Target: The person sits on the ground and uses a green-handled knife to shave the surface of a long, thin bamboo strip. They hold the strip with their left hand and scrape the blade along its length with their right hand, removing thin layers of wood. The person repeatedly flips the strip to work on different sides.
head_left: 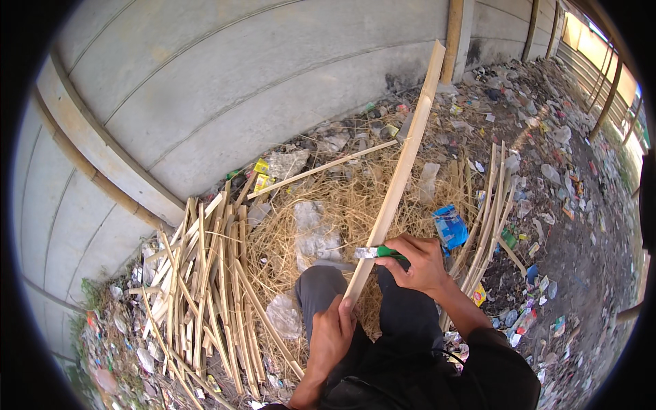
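A long split bamboo strip slants up and away from my lap toward the wall. My left hand is closed around its near end. In my right hand is a green-handled cutter knife, its handle wrapped by my fingers. The pale blade lies across the strip, just beyond my left hand. Whether the edge bites into the bamboo cannot be made out. Both hands are above my knees, and the strip's near tip is hidden in my left hand.
A heap of bamboo strips lies to my left; several longer ones lie at right. Straw-like shavings cover the ground ahead, with a blue wrapper among them. A concrete wall stands beyond. Litter spreads to the right.
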The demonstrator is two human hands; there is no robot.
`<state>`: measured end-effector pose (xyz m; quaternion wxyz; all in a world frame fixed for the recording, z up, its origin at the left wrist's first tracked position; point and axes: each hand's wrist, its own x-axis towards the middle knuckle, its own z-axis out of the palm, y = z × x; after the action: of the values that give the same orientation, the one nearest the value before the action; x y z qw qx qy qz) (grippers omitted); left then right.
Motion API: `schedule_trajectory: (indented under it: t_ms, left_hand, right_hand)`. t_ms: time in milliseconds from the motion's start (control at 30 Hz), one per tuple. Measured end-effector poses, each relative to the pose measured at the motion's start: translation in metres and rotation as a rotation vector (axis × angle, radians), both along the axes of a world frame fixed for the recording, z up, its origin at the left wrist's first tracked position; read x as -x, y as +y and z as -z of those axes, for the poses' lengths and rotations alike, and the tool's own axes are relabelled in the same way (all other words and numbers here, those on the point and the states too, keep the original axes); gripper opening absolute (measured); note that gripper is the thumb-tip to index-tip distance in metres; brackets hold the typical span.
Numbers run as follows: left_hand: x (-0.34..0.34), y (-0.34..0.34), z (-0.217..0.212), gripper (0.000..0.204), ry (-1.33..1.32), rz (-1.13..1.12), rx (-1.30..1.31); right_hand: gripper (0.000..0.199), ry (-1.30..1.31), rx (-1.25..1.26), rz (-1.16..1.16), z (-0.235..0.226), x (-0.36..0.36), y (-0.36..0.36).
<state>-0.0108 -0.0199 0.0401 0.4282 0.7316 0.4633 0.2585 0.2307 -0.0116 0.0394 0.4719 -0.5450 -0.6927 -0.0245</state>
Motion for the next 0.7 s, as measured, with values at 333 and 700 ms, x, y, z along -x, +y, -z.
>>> schedule_trajectory:
  t_ms: [333, 700]
  left_hand:
    - [0.03, -0.033, 0.006, 0.048, 0.12, 0.045, 0.166]
    - [0.035, -0.006, 0.028, 0.052, -0.223, 0.076, 0.656]
  right_hand:
    - [0.027, 0.204, -0.014, 0.525, -0.001, -0.112, 0.037]
    - [0.029, 0.79, 0.174, -0.004, 0.027, -0.043, 0.011]
